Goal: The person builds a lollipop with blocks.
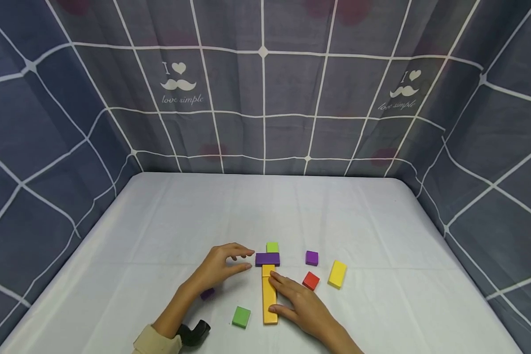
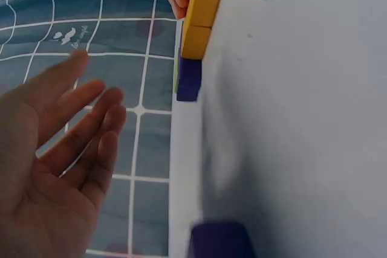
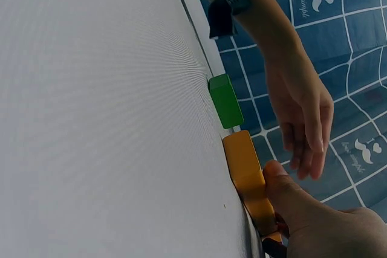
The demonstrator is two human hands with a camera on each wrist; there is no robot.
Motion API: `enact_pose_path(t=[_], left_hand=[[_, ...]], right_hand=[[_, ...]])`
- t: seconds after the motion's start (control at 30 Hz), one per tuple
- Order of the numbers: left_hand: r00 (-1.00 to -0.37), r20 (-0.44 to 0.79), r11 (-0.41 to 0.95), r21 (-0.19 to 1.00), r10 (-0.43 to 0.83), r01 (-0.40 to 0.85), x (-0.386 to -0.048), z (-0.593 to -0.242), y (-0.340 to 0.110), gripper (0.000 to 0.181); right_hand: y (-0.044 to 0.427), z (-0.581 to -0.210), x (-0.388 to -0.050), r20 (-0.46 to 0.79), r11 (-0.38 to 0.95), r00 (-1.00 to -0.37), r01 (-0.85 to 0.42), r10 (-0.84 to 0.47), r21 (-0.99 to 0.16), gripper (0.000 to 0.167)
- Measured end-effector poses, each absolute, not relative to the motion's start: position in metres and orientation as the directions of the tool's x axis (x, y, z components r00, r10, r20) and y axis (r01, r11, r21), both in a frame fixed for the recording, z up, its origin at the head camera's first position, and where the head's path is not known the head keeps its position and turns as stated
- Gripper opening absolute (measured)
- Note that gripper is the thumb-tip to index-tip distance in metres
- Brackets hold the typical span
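Note:
A long orange block (image 1: 269, 300) and a smaller orange block (image 1: 268, 270) lie end to end in a column. Across their far end lies a purple rectangular block (image 1: 267, 259), with a light green block (image 1: 272, 247) beyond it. My right hand (image 1: 303, 307) touches the column's right side with fingertips and thumb; in the right wrist view the thumb (image 3: 281, 179) rests against the orange block. Just left of the purple block, my left hand (image 1: 223, 265) hovers with fingers apart and nothing between them. The left wrist view shows that hand (image 2: 66, 155) with its fingers loosely bent.
Loose blocks lie around: green (image 1: 241, 317) at the near left, red (image 1: 311, 280), purple (image 1: 311, 258) and yellow (image 1: 337, 274) at right. Another dark purple block (image 1: 207, 294) is partly hidden by the left forearm. Gridded curtains (image 1: 230, 83) surround the white table (image 1: 181, 211).

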State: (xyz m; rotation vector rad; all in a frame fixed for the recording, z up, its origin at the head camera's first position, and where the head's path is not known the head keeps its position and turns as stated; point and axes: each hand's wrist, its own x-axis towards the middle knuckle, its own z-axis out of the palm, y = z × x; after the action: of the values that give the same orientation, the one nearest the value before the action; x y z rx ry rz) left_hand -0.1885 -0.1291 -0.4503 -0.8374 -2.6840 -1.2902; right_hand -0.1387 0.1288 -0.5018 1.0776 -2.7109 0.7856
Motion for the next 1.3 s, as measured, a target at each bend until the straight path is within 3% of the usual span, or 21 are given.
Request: enact_pose_path(t=[0.3, 0.53, 0.8, 1.3], left_hand=[[-0.797, 0.275, 0.453, 0.703, 0.538, 0.548, -0.160, -0.462, -0.151, 0.037], [-0.767, 0.208, 0.420, 0.735, 0.607, 0.532, -0.145, -0.469, -0.157, 0.044], [-0.705, 0.171, 0.379, 0.743, 0.688, 0.551, -0.144, -0.472, -0.150, 0.046], [-0.663, 0.124, 0.390, 0.723, 0.739, 0.570, -0.144, -0.471, -0.146, 0.039]], right_hand=[[0.128, -0.504, -0.138, 0.320, 0.599, -0.728, -0.682, -0.606, -0.419, 0.059], [0.128, -0.503, -0.138, 0.317, 0.601, -0.729, -0.682, -0.607, -0.417, 0.060], [0.130, -0.504, -0.139, 0.311, 0.602, -0.733, -0.677, -0.605, -0.424, 0.060], [0.129, -0.503, -0.138, 0.309, 0.599, -0.736, -0.673, -0.603, -0.434, 0.059]])
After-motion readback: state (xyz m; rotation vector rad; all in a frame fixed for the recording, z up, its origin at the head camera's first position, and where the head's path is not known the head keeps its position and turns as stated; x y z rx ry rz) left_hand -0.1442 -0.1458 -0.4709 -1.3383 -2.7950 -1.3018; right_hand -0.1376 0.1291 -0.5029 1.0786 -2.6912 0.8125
